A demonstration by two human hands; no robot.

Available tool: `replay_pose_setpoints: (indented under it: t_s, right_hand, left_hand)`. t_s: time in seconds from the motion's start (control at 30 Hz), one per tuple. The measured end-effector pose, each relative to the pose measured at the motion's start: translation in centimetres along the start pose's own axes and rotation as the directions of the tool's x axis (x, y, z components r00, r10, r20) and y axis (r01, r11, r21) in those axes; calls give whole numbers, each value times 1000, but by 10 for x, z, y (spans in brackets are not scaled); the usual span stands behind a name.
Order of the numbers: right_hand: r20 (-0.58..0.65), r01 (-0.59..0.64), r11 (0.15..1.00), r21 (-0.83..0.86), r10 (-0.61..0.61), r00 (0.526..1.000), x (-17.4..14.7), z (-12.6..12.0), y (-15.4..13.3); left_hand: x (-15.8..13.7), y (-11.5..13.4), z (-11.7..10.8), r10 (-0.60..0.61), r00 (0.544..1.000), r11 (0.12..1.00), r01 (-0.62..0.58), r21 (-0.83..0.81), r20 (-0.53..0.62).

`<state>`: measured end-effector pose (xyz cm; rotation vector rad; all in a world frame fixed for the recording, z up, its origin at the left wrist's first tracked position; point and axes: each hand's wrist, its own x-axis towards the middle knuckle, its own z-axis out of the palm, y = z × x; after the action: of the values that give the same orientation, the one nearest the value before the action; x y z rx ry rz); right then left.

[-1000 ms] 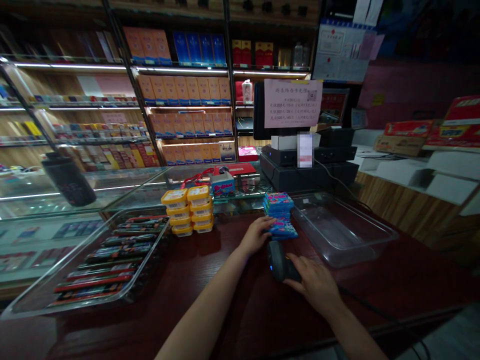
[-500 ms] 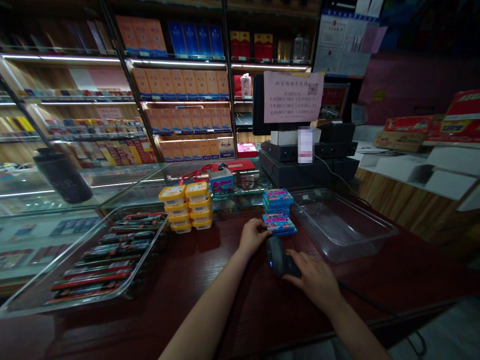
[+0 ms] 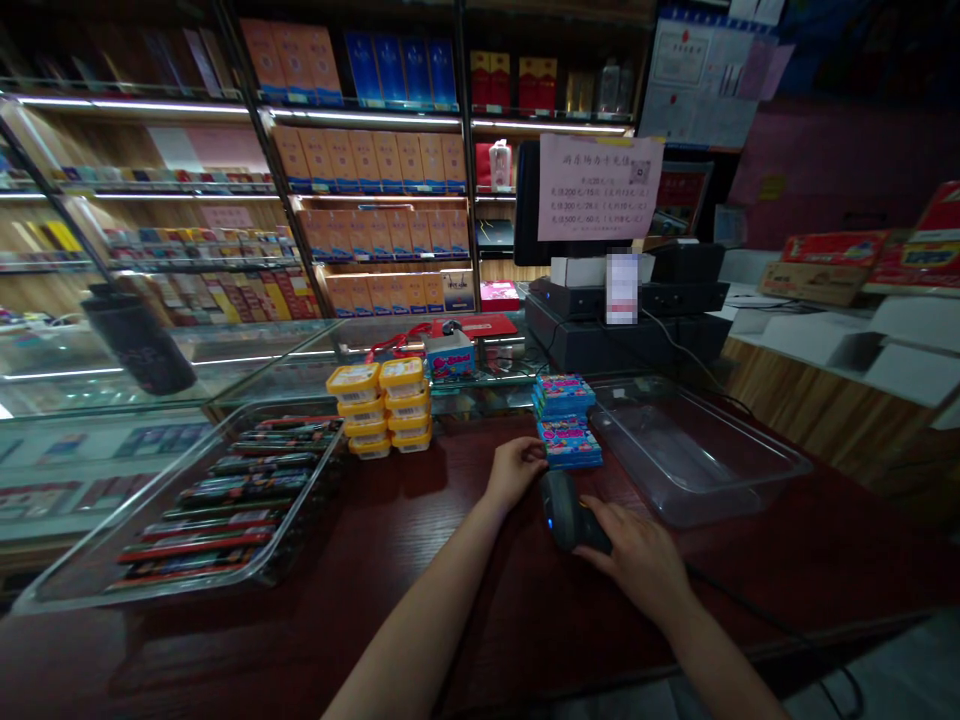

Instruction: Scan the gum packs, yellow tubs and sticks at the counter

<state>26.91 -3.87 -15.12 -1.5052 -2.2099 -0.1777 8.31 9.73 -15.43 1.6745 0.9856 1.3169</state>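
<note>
Left hand (image 3: 515, 470) had slid to eight-o'clock edge of blue packets (image 3: 568, 438), baring top print; grip unclear. Right hand (image 3: 643, 555) clasped scanner (image 3: 564, 512).

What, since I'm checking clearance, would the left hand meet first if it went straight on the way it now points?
The left hand would most likely meet the front stack of blue packets; it looks close beside that stack's left edge, perhaps touching, though depth is unclear.

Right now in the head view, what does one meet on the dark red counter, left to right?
Transparent plastic tray of dark sticks, stacked yellow tubs, left hand, stacked blue packets, second transparent tray.
</note>
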Motion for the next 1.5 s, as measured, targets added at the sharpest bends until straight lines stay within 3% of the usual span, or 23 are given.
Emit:
replay_pose_setpoints:
  t_s: [0.13, 0.3, 0.4, 0.5, 0.63, 0.73, 0.9, 1.07, 1.13, 1.2, 1.27, 1.37, 1.43, 1.5]
  right_hand:
    - [-64, 13, 1000, 2, -13, 998, -4, 4, 1]
    - [-86, 59, 998, 18, -58, 995, -8, 10, 6]
    - [-96, 71, 997, 29, -68, 993, -9, 12, 8]
    - [-116, 72, 997, 34, -67, 991, -10, 14, 9]
    - [-115, 80, 997, 10, -79, 990, -11, 16, 8]
    - [-118, 69, 998, 2, -69, 991, -11, 16, 6]
    - [-115, 70, 997, 22, -67, 991, -10, 14, 4]
    - [-148, 75, 997, 12, -72, 986, -9, 15, 4]
    - [-157, 84, 996, -8, -84, 984, -8, 15, 5]
    - [-156, 106, 994, -28, -109, 982, -7, 14, 6]
    - [-150, 126, 991, -46, -132, 980, -7, 13, 7]
    - [-146, 120, 991, -59, -128, 981, -7, 12, 7]
    - [-136, 102, 994, -35, -106, 985, -7, 11, 7]
    - [-106, 74, 997, 19, -72, 992, -6, 8, 5]
  left_hand:
    - [-4, 15, -27, 78, 991, 989, -64, 130, -107]
    - [-1, 55, -94, 236, 939, 914, -126, 385, -251]
    - [3, 88, -132, 358, 888, 720, -65, 691, -290]
    - [8, 112, -157, 431, 839, 478, 100, 872, -333]
    - [15, 123, -170, 383, 863, 317, 211, 924, -329]
    - [19, 121, -168, 342, 881, 269, 241, 932, -327]
    - [28, 122, -156, 337, 861, 231, 315, 920, -380]
    - [34, 128, -158, 349, 864, 281, 274, 920, -364]
    - [32, 128, -161, 411, 850, 367, 177, 913, -330]
    - [26, 126, -161, 481, 813, 516, 40, 856, -328]
    - [18, 120, -155, 491, 776, 715, -100, 692, -396]
    - [4, 101, -136, 325, 783, 943, -223, 248, -530]
    - [-7, 83, -120, 159, 808, 974, -222, -43, -567]
    - [-17, 65, -105, 26, 827, 955, -186, -231, -561]
